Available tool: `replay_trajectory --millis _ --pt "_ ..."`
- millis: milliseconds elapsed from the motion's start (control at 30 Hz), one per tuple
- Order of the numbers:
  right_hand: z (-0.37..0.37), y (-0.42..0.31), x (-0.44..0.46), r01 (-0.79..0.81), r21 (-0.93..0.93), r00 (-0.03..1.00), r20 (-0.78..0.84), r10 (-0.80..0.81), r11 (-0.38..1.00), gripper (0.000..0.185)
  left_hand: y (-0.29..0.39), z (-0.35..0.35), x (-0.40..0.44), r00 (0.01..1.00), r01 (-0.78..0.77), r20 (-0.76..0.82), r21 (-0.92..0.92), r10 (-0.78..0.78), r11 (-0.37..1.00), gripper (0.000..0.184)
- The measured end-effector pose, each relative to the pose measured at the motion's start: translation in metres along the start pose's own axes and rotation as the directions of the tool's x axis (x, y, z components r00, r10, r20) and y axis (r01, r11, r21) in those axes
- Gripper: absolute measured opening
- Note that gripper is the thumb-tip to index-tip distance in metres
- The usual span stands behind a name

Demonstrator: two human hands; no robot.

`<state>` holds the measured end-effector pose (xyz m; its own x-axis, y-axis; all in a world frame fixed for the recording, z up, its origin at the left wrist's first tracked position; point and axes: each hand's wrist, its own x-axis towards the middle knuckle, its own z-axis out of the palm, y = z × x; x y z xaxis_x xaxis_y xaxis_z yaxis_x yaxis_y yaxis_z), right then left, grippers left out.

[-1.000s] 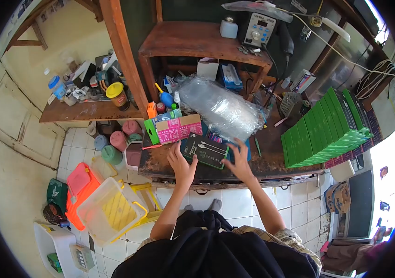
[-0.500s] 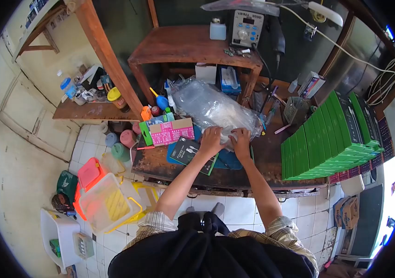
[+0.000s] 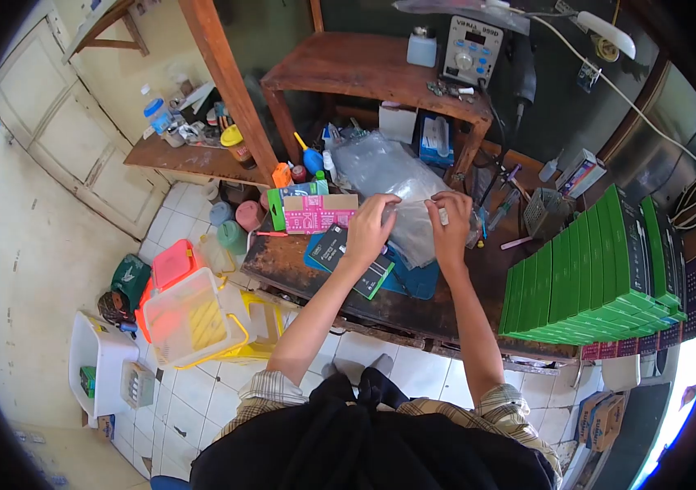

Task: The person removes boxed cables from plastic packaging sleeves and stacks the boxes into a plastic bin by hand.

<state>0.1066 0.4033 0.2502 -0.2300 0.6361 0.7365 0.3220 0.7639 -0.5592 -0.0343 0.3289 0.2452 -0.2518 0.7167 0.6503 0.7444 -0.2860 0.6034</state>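
A clear, crinkled plastic bag [image 3: 380, 167] lies across the middle of the workbench. My left hand [image 3: 372, 226] pinches the bag's edge between thumb and fingers. On the other side, my right hand [image 3: 451, 226] is closed on the same edge, with the plastic stretched between both hands and part of it hanging below. Beneath my left forearm is a dark printed box [image 3: 333, 247] with a cable picture, resting partly on a blue mat [image 3: 421, 282]. A pink and brown carton [image 3: 315, 214] stands left of my left hand.
Rows of green boxes [image 3: 580, 273] fill the bench's right side. A wooden shelf [image 3: 364, 69] behind carries a soldering or hot-air station [image 3: 472, 51]. A mesh basket [image 3: 545, 212] stands right of the bag. Plastic bins [image 3: 193, 322] sit on the floor at left.
My hands have moved apart and now pull the bag's edge between them, where before they were bunched closer together on it. The view has shifted slightly.
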Motion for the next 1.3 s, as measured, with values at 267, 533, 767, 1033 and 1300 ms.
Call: replay_trajectory --millis 267,533,767,1033,1300 --pt "-0.02 -0.07 0.034 -0.189 0.583 0.979 0.17 0.109 0.79 0.017 0.029 -0.058 0.021 0.988 0.081 -0.101 -0.318 -0.118 0.945 0.011" --pt "-0.001 -0.158 0.041 -0.233 0.57 0.971 0.185 0.154 0.788 0.011 0.04 -0.149 0.005 0.964 -0.217 -0.243 -0.474 0.11 0.854 0.056" --pt "0.011 -0.203 0.028 -0.054 0.47 0.99 0.141 -0.014 0.881 0.014 0.037 -0.212 -0.014 0.925 -0.128 -0.378 -0.405 -0.038 0.905 0.011" --pt "-0.005 -0.246 0.02 -0.044 0.567 0.977 0.197 -0.084 0.822 0.01 0.05 -0.242 -0.03 0.929 -0.229 -0.368 -0.459 0.051 0.859 0.02" --pt "0.009 -0.229 -0.006 -0.019 0.45 0.971 0.221 -0.09 0.893 0.011 0.068 -0.262 -0.034 0.934 -0.352 -0.052 0.035 0.353 0.935 0.023"
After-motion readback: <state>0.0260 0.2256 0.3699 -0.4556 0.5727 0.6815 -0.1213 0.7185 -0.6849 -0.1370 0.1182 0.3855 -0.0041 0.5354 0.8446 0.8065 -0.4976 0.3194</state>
